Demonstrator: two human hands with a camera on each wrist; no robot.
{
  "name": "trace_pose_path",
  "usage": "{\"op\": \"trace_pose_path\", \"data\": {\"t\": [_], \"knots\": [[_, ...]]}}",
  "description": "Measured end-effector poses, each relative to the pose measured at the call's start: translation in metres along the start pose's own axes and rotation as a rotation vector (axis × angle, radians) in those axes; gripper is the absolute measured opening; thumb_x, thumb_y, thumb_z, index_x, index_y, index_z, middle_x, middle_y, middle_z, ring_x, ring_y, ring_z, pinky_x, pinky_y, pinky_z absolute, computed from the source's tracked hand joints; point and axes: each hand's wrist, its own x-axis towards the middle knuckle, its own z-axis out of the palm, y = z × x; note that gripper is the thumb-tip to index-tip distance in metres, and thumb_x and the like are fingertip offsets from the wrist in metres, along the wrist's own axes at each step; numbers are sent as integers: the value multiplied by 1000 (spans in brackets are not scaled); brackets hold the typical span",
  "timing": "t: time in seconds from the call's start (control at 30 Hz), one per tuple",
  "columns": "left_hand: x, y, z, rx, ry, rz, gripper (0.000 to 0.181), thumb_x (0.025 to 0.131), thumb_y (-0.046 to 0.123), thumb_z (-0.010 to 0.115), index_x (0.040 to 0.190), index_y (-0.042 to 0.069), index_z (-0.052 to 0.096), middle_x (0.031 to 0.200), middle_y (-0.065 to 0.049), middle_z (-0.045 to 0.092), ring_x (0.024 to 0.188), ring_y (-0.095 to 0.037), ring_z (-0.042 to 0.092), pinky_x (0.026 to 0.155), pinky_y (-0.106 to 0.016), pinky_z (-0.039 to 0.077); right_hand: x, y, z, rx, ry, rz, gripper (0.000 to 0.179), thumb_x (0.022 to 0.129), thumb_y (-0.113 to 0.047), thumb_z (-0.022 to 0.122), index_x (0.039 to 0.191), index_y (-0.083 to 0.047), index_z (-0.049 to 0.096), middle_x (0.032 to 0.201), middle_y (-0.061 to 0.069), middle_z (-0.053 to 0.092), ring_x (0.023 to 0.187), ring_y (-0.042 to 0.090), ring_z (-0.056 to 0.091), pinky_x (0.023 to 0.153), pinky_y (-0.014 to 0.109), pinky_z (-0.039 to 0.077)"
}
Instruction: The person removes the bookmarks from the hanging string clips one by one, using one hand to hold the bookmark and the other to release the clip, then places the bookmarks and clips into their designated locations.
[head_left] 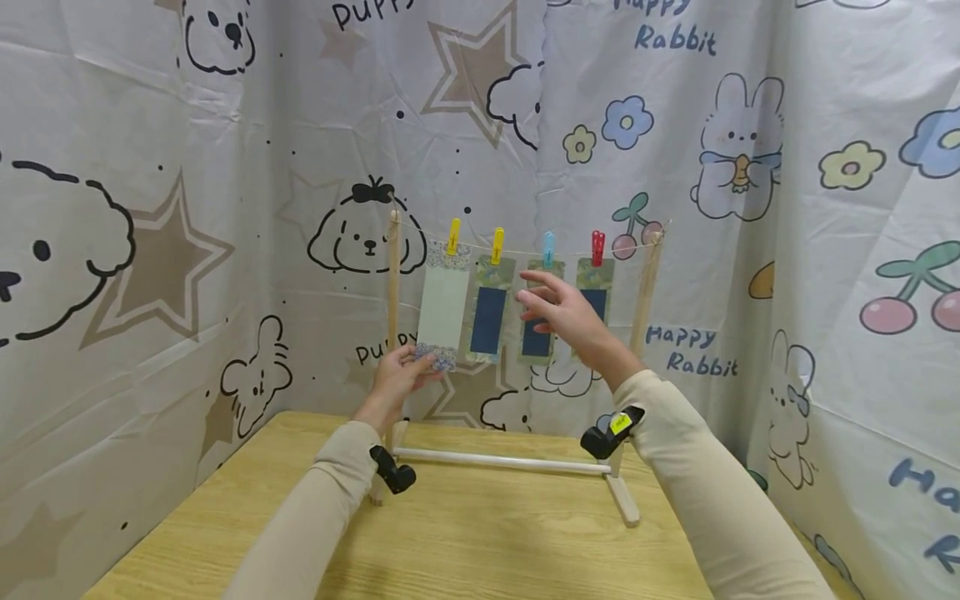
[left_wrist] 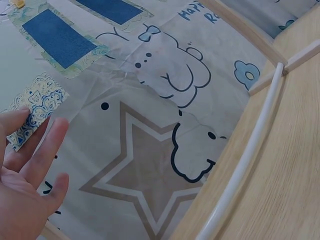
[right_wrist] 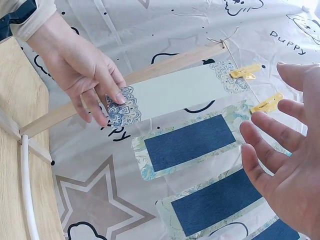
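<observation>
Left hand pinching the patterned card, right hand loose up by the row of pegs
The left hand [head_left: 396, 382] has its grip closed on the bottom edge of the pale green card [head_left: 444, 304] — thumb and fingers on the blue-patterned end — while a yellow clothespin [head_left: 453, 238] clips its top to the string [head_left: 628, 249]. Right hand's [head_left: 570, 318] grip is open, fingers apart, in front of the navy-centred cards [head_left: 489, 321] hanging alongside from yellow, blue and red pegs. The wooden stand [head_left: 393, 287] is on a wood-grain surface [head_left: 510, 529].
</observation>
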Motion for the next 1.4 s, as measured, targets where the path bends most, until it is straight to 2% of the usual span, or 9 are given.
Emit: {"op": "trace_pose_path", "data": {"t": [0.13,0.37,0.53,0.67,0.8,0.9,1.07,1.2,1.4], "knots": [[0,1,-3,-3,-38,-3,15,105,11,63,106,0,54,100,-10,68,86,-24,77,100,-44,51,7,-4,1,-10,5,-7,62,106,-44,58,161,-20,38,148,11,54,118,29,61,100,51,48],[1,4,-5,5,-95,18,11,106,10,60,105,1,52,92,-13,65,78,-26,76,94,-40,54,19,-9,6,17,-1,-24,62,106,-42,58,160,-19,38,147,12,55,120,32,61,102,54,47],[1,7,-6,2,-95,40,18,106,8,61,113,-6,52,93,-13,61,76,-27,76,110,-49,42,32,-8,13,58,-3,-33,59,107,-38,58,160,-18,39,146,14,55,121,35,61,102,55,46],[-1,7,-7,33,-87,25,35,106,9,60,136,-8,51,119,-27,61,74,-21,76,119,-56,22,39,-8,21,94,24,-47,56,108,-34,58,159,-17,41,145,15,57,118,33,62,101,56,46],[-2,6,-7,29,-89,27,32,107,6,58,135,-9,51,152,-31,40,72,-17,76,121,-56,15,46,-12,29,139,51,-81,53,109,-33,56,158,-17,42,142,13,60,113,34,64,101,60,44],[-4,7,-5,18,-83,38,22,107,5,58,124,-8,54,146,-31,47,71,-15,75,120,-53,22,51,-17,34,169,71,-111,52,109,-33,55,158,-18,43,141,13,61,112,38,64,99,61,43],[-6,9,-2,29,-77,64,18,106,7,59,120,-5,56,101,-18,65,72,-16,76,116,-54,31,60,-26,39,162,98,-132,52,108,-34,57,157,-20,45,146,9,58,114,38,64,95,52,48],[-7,9,-3,43,-68,65,18,106,8,60,120,-3,58,94,-13,66,73,-17,76,116,-55,30,69,-31,42,143,95,-145,52,108,-34,57,157,-21,45,149,7,54,114,36,65,93,45,50],[-8,2,-3,20,-71,59,15,105,8,61,114,-4,59,85,-14,65,75,-21,76,116,-57,29,83,-33,47,167,122,-143,53,108,-33,57,157,-20,44,149,8,53,110,32,66,94,52,49]]}}
